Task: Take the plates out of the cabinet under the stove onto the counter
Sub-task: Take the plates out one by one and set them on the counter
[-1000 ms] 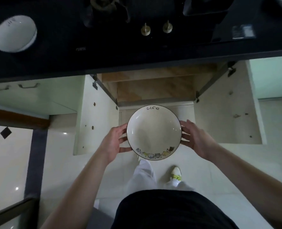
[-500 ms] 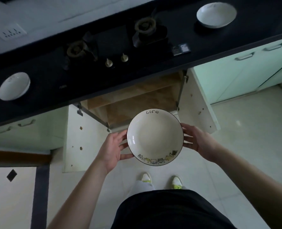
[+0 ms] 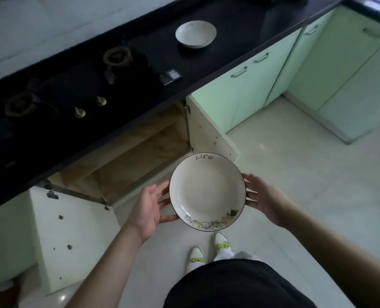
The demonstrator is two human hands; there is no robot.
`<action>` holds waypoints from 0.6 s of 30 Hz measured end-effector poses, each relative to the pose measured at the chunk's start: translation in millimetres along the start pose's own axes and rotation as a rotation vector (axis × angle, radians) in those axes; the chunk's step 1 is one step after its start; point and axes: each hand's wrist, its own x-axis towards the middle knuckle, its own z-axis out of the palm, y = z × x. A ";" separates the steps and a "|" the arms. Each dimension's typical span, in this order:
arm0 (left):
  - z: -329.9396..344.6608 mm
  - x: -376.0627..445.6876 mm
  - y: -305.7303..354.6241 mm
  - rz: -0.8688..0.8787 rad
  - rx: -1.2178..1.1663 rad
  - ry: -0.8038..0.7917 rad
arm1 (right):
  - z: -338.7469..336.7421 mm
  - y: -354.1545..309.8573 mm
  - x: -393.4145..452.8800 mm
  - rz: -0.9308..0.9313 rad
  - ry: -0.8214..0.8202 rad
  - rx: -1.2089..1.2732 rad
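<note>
- Both hands are carrying one plate (image 3: 207,192) between them: left hand (image 3: 147,206) is cupping the left rim, fingers going under the edge and thumb lying along the lower rim; right hand (image 3: 265,200) is bracing the right rim with fingers spread and nearly straight.
- I am seeing the plate held level, face up, over the floor (image 3: 295,174) in front of the open cabinet (image 3: 126,161), not touching the counter (image 3: 240,36).
- Plate is showing a dark rim line, lettering at the far edge and a row of small cartoon figures at the near edge.
- Cabinet under the stove (image 3: 77,85) is standing with both doors swung out; the wooden shelf inside is showing.
- A white bowl (image 3: 195,34) is sitting on the black counter to the right of the stove, well apart from the held plate.
- Two knobs (image 3: 90,106) are sitting near the stove's front edge.
- Pale green cabinet fronts (image 3: 262,85) are running along to the right.
- I am seeing the person's white shoes (image 3: 209,247) on the floor just below the plate.
</note>
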 end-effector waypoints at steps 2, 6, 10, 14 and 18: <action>17.8 3.8 1.1 -0.012 0.016 -0.039 | -13.8 -1.7 -10.4 -0.032 0.041 0.027; 57.1 7.4 8.0 -0.006 0.059 -0.122 | -46.6 -5.0 -28.0 -0.069 0.105 0.098; 97.4 12.9 12.8 -0.009 0.123 -0.175 | -84.0 -8.7 -39.8 -0.093 0.150 0.114; 146.2 25.4 10.0 -0.025 0.161 -0.202 | -131.3 -18.4 -49.4 -0.114 0.202 0.134; 214.4 41.5 -5.9 -0.041 0.227 -0.243 | -193.8 -25.4 -66.4 -0.109 0.266 0.141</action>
